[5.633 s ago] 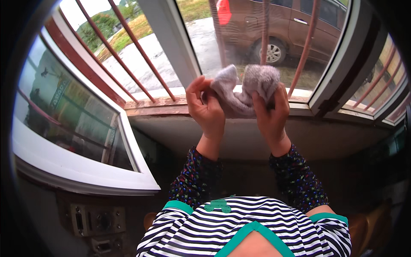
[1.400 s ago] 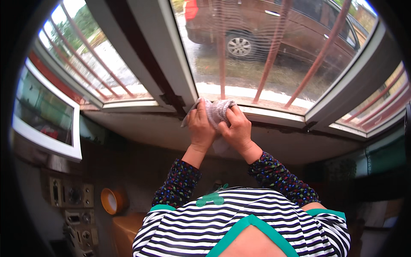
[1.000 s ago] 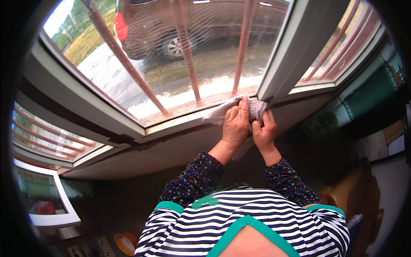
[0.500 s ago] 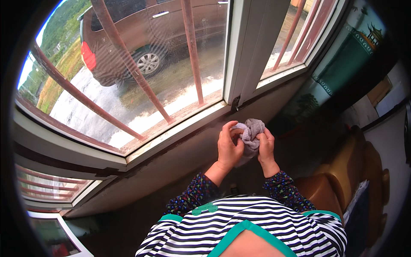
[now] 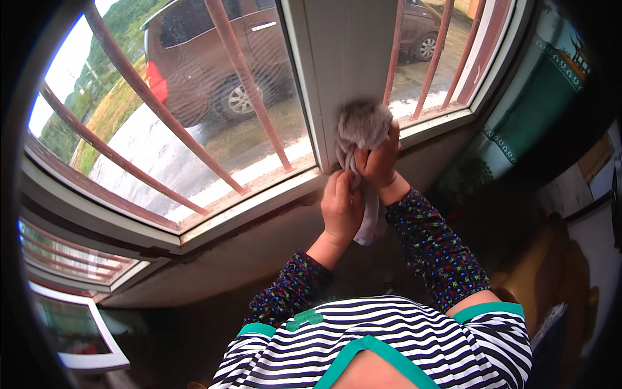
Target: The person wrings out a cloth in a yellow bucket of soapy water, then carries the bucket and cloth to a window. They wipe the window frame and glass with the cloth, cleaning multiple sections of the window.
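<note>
A greyish-mauve cloth (image 5: 365,124) is bunched against the wide white post between two window panes. My right hand (image 5: 381,159) grips its upper bundle, fingers closed around it beside the post. Just below and to the left, my left hand (image 5: 342,202) is closed on a twisted part of the same cloth near the window's lower frame. A loose end of the cloth hangs down between my two wrists. The white post (image 5: 350,55) rises behind the bundle, which looks pressed to it or very close; its upper edge is blurred.
Rusty bars (image 5: 243,71) stand outside the glass, with a brown car (image 5: 188,71) beyond. The white window frame (image 5: 253,201) runs along the sill. A green patterned panel (image 5: 512,117) is at right, near brown furniture (image 5: 538,259). A white-framed pane (image 5: 107,337) sits at lower left.
Both hands have gone from holding the cloth before the wall below the sill to the window post. My right hand has risen furthest, and the view has shifted right.
</note>
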Tool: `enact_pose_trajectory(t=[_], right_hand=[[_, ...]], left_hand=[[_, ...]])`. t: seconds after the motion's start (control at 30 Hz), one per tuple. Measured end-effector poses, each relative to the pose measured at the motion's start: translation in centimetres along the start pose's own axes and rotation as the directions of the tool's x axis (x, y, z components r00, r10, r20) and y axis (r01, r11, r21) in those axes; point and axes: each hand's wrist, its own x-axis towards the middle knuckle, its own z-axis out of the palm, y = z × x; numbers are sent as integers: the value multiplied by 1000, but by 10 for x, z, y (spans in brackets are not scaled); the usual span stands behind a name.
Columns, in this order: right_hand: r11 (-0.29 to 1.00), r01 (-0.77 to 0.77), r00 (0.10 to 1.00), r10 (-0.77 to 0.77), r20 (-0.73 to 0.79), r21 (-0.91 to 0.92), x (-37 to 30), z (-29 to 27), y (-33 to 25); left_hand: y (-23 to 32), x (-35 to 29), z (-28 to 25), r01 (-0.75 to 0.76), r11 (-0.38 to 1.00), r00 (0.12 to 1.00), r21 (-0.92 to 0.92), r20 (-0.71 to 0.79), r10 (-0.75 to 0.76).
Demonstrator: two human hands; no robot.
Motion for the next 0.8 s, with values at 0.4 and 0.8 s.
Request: enact_pose_trajectory(t=[0.4, 0.8], right_hand=[[816, -575, 794, 540, 278, 56, -57, -136, 80], [603, -285, 686, 672, 281, -746, -7, -150, 243]], left_hand=[[61, -60, 84, 320, 915, 936, 247, 66, -345], [102, 34, 249, 439, 851, 891, -288, 262, -371]])
